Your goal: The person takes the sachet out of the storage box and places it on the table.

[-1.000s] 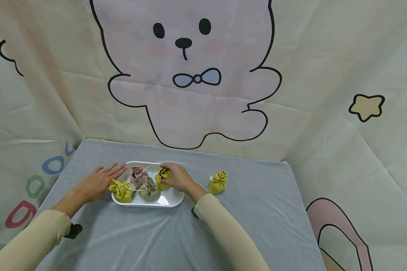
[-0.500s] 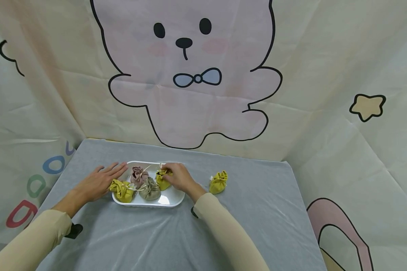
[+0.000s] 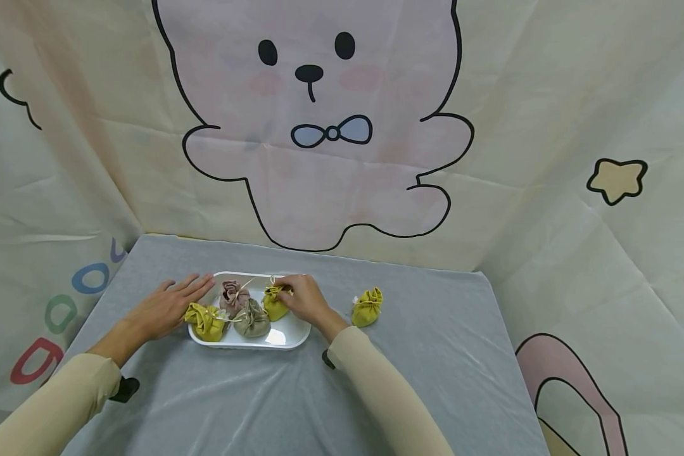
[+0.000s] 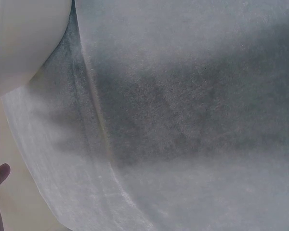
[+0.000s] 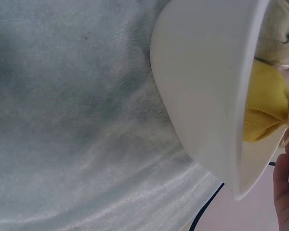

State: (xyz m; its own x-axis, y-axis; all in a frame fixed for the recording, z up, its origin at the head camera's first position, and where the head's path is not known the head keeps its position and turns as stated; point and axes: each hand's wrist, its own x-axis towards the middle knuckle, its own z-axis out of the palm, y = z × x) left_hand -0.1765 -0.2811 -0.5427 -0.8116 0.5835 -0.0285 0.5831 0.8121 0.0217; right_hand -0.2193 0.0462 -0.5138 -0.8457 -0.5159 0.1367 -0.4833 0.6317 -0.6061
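Note:
A white tray (image 3: 289,339) holds several small drawstring pouches. In the head view, one yellow pouch (image 3: 205,323) sits at its left end, a dusty pink pouch (image 3: 232,296) at the back and a grey-beige pouch (image 3: 253,320) in the middle. My right hand (image 3: 304,300) pinches the gathered neck of another yellow pouch (image 3: 274,308) inside the tray; the right wrist view shows this pouch (image 5: 265,103) behind the rim, fingers at its tie. My left hand (image 3: 168,306) lies with straight fingers at the tray's left rim, beside the first yellow pouch.
A further yellow pouch (image 3: 367,308) stands on the grey cloth (image 3: 251,405) right of the tray, beyond the right forearm. Behind the table hangs a backdrop (image 3: 342,202) with a cartoon bear. Dark wrist straps show below both sleeves.
My right hand has shifted very slightly right, and the neck of the pouch it pinches shows more upright, its cord loop now visible above. The left hand and tray stay put.

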